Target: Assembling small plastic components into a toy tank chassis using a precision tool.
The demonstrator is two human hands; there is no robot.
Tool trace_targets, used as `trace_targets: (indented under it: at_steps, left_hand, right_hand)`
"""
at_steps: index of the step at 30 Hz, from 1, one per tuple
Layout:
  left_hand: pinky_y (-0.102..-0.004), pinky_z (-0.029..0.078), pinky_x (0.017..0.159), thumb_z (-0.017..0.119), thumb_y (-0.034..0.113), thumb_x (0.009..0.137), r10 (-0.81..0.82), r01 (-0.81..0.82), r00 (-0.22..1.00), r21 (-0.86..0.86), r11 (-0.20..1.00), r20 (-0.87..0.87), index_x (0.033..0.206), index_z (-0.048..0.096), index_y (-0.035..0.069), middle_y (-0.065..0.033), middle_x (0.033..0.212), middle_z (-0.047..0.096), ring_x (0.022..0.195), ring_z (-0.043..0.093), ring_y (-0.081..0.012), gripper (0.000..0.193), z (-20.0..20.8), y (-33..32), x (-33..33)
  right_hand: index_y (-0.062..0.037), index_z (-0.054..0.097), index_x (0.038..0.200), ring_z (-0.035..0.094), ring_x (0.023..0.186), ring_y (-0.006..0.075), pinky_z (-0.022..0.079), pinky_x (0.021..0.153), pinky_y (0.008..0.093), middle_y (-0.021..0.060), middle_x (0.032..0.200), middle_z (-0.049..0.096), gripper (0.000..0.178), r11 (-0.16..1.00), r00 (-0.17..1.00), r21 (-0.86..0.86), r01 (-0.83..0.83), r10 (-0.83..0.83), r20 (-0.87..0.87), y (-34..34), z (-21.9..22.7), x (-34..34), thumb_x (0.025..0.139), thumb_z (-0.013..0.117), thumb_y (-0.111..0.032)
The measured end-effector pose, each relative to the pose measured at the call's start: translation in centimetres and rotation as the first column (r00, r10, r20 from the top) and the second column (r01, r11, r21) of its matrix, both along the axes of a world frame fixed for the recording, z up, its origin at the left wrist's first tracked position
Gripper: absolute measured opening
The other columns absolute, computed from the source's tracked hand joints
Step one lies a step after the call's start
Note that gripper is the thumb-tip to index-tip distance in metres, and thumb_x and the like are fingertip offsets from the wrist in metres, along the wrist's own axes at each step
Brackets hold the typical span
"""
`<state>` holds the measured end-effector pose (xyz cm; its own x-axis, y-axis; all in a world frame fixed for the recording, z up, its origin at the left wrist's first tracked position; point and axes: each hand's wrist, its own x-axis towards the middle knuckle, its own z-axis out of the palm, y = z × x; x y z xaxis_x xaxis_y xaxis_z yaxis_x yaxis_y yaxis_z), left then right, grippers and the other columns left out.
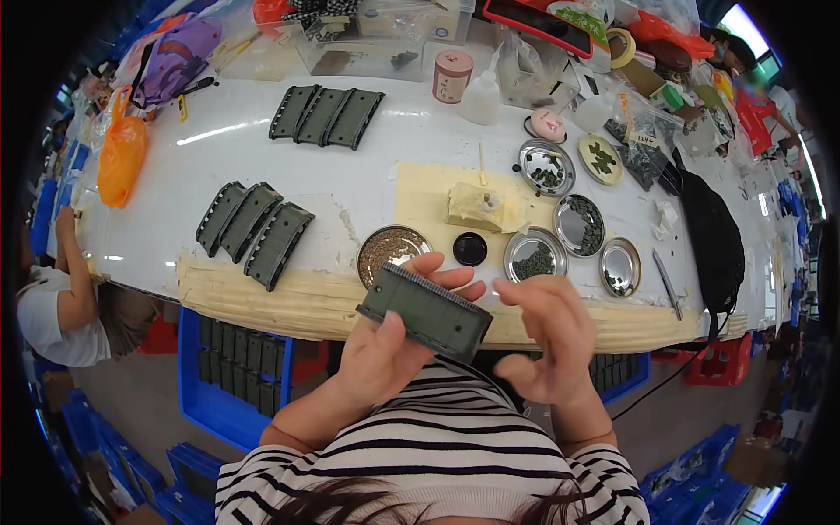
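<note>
My left hand [372, 359] grips a dark green, slightly curved plastic part [424, 313] above the table's near edge, thumb on its near side and fingers behind it. The part has a ribbed long edge and a small hole near each end. Just right of it, apart from the part, is my right hand [560, 346]. Its fingers are bent and the thumb stands away from them, with nothing visible between. Similar green parts lie on the table in two groups, one at the left [254, 229] and one farther back [325, 117].
Beyond my hands are a metal dish of brown grains [362, 264], a black round cap [470, 249], and several metal dishes of small green pieces [560, 273]. Tweezers [667, 284] and a black bag [713, 236] lie right. A blue crate [191, 385] of green parts stands below; a person [66, 302] sits left.
</note>
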<state>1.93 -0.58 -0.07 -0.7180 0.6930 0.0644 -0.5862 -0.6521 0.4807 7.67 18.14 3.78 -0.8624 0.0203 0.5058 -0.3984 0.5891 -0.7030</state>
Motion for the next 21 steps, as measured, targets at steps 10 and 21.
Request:
trace_targets:
  at_steps: [10,21]
  left_hand:
    - [-0.0506,0.047,0.099,0.054,0.01,0.093,0.027,0.031,0.98,-0.285,0.958,0.195,0.13,0.042,0.001,-0.0167,0.116,0.058,0.113,0.058,-0.0324,0.04,1.4,0.0,-1.3]
    - [-0.0397,0.053,0.092,0.052,-0.001,0.094,0.01,0.011,0.999,-0.379,0.925,0.053,0.141,0.034,0.006,-0.0167,0.115,0.059,0.109,0.061,-0.0277,0.051,1.9,0.0,-1.0]
  right_hand:
    - [0.0024,0.069,0.093,0.059,0.069,0.0191,0.046,0.062,0.0285,0.0077,0.076,0.065,0.035,0.988,0.977,-0.012,0.152,-0.149,0.154,5.7,-1.4,-0.4,0.095,0.054,-0.029]
    - [0.0008,0.066,0.09,0.059,0.067,0.0217,0.045,0.059,0.0299,0.0118,0.078,0.063,0.01,0.985,0.943,0.055,0.165,-0.174,0.284,6.1,-2.3,-1.5,0.087,0.065,-0.009]
